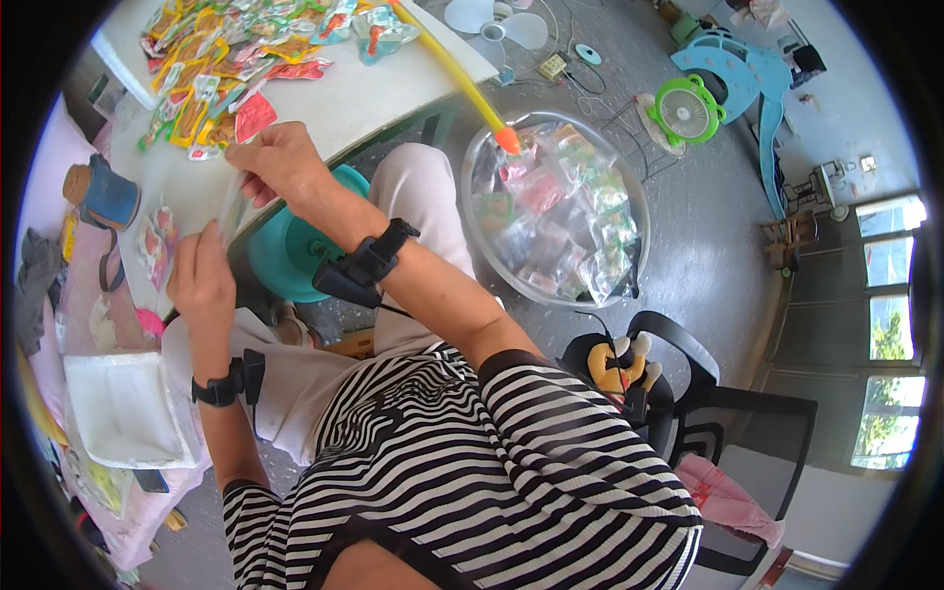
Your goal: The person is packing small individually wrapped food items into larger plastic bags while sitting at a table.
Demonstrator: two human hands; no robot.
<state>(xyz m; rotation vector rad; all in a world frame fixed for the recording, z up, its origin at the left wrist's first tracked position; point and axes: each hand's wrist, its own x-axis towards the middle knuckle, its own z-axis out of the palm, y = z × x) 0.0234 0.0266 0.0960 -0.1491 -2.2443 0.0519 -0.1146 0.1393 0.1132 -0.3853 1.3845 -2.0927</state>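
My left hand (203,276) and my right hand (276,162) are over the near part of the white table (354,118). A clear plastic bag (234,206) stretches between them, with the fingers of both hands pinched at its ends. Just beyond my right fingertips lies a pile of small colourful food packets (221,66), one of them a red packet (255,115). Several pinkish packets (157,240) lie left of the bag. What the bag holds, if anything, cannot be made out.
Right of my legs stands a large metal basin (643,228) of filled clear bags, a yellow tube (457,74) reaching over its rim. A teal basin (276,258) sits under the table edge. A white foam box (129,409) is at left, a green fan (686,110) at right, a chair behind.
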